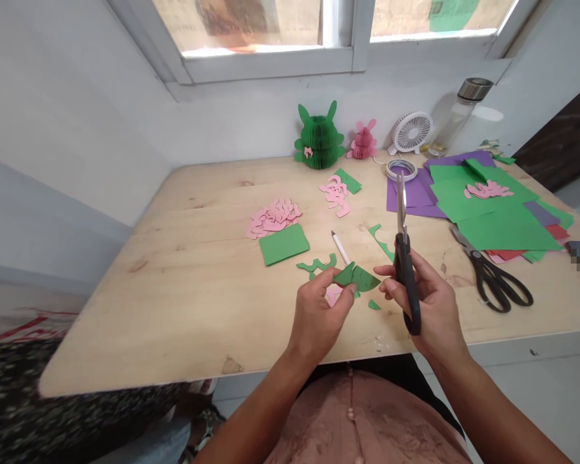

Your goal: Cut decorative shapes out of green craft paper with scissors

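My left hand (319,312) pinches a small green paper piece (365,280) above the table's front part. Black-handled scissors (406,277) are in my right hand (435,303), their blades pointing up and away from me. The fingertips of my right hand are close to the right tip of the green piece. Green paper scraps (318,264) and a white pen (339,247) lie just beyond my left hand. A folded green paper rectangle (284,245) is farther left, beside a pile of pink cutouts (274,218).
Green paper sheets (507,222) and a second pair of scissors (493,274) lie at the right. Along the wall stand a green paper figure (319,142), a pink one (363,142), a small fan (412,133) and a bottle (457,119). A tape roll (401,170) rests on purple paper.
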The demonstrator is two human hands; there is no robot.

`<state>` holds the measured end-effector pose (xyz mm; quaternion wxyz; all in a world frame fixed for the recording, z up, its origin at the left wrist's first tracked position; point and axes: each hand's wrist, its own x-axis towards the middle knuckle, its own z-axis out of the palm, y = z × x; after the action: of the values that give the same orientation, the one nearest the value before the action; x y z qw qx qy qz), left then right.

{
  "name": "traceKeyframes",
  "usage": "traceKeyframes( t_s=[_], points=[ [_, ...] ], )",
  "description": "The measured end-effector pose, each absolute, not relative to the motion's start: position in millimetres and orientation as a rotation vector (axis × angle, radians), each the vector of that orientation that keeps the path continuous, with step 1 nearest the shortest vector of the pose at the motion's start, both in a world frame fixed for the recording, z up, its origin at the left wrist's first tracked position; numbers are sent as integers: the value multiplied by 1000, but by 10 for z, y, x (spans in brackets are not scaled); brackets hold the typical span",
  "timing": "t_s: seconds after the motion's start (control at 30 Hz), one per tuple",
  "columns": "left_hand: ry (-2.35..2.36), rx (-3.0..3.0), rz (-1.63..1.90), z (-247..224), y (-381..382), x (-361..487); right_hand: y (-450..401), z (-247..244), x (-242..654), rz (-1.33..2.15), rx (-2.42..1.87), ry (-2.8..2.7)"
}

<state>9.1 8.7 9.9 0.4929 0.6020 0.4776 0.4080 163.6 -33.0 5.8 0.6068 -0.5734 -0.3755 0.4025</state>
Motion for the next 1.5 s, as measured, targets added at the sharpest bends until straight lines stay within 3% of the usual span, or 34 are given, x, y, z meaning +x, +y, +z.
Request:
traceKeyframes(
  t_s=[0.37,0.87,1.0,1.27,1.5],
  points=[
    [1118,1654,953,77,10,137,-297,3,1568,924,-1295,-890],
    [1032,1046,948,83,31,131,-375,1,1600,892,-1216,-980],
    [1022,1109,926,142,138,68,-397,59,1650,995,-1099,-1035],
    [792,1259,546,277,301,-5,-399,159,1721,1285,-955,-1058],
    [813,952,636,117,284,2,-299,99,1711,1237,-1062,-866]
  ],
)
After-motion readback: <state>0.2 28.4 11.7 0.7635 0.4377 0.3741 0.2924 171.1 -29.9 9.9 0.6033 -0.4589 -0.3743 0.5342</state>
